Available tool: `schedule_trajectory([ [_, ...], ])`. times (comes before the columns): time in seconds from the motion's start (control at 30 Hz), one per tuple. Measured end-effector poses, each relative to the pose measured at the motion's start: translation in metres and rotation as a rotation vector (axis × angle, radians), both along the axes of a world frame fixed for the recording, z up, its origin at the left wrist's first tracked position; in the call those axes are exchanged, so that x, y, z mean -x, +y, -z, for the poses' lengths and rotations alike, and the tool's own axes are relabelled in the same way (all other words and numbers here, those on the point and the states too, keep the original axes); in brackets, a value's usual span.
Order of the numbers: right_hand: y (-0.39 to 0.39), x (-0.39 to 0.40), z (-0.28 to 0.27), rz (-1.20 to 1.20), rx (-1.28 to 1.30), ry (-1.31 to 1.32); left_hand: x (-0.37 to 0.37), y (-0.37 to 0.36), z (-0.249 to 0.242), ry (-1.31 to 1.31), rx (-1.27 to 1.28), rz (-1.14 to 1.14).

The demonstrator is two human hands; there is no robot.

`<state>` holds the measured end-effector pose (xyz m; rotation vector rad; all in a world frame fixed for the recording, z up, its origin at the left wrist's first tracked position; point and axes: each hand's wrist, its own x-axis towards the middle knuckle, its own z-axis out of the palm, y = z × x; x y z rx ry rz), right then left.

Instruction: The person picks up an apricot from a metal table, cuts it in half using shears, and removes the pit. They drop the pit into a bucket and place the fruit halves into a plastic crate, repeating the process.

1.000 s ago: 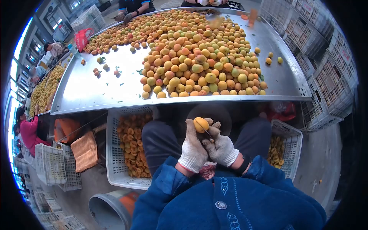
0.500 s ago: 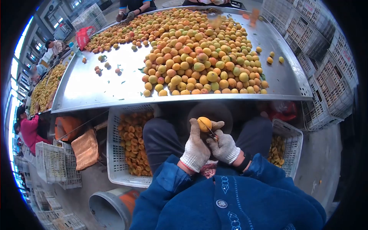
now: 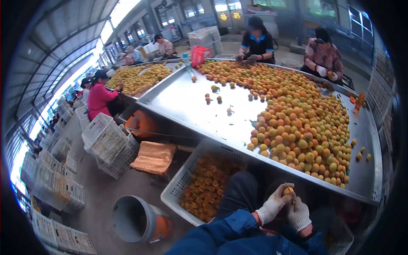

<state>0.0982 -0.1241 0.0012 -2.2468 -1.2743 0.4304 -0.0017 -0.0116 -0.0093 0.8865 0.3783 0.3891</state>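
In gloved fingers my left hand [image 3: 272,207] holds a yellow-orange apricot [image 3: 288,191] above my lap. My right hand [image 3: 299,213], gloved too, is closed close against the fruit. A small thin knife [image 3: 288,185] shows as a dark line across the apricot; its handle is hidden in the right-hand fingers. Just beyond my hands is the edge of a metal table [image 3: 199,111] bearing a large heap of apricots [image 3: 297,131]. By my left leg, a white crate [image 3: 173,196] contains halved apricots [image 3: 208,182].
A grey bucket [image 3: 140,219] lies tipped on the floor at left. Nearby are an orange-brown padded stool [image 3: 153,157] and stacked crates [image 3: 108,142]. Across the table sit two people, one in a dark shirt [image 3: 259,47]. A red bag [image 3: 199,55] rests at the table's far corner.
My view has swung left and up, so table and hands appear further right. The apricot is still in my left hand, with the knife at it.
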Motion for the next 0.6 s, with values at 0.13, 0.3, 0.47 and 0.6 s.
schedule_trajectory([
  [0.13,-0.006,0.01,0.041,-0.018,-0.216,0.277,0.001,0.001,0.017,0.155,-0.078,-0.016],
  [0.3,-0.02,0.008,0.075,-0.021,-0.351,0.964,0.01,-0.002,0.021,0.163,-0.065,0.016],
  [0.47,-0.02,0.01,0.05,-0.028,-0.314,0.409,0.012,-0.006,0.019,-0.08,0.129,0.054],
  [0.6,-0.016,0.008,0.025,-0.006,-0.175,0.022,0.013,0.0,0.015,-0.111,0.03,0.07],
])
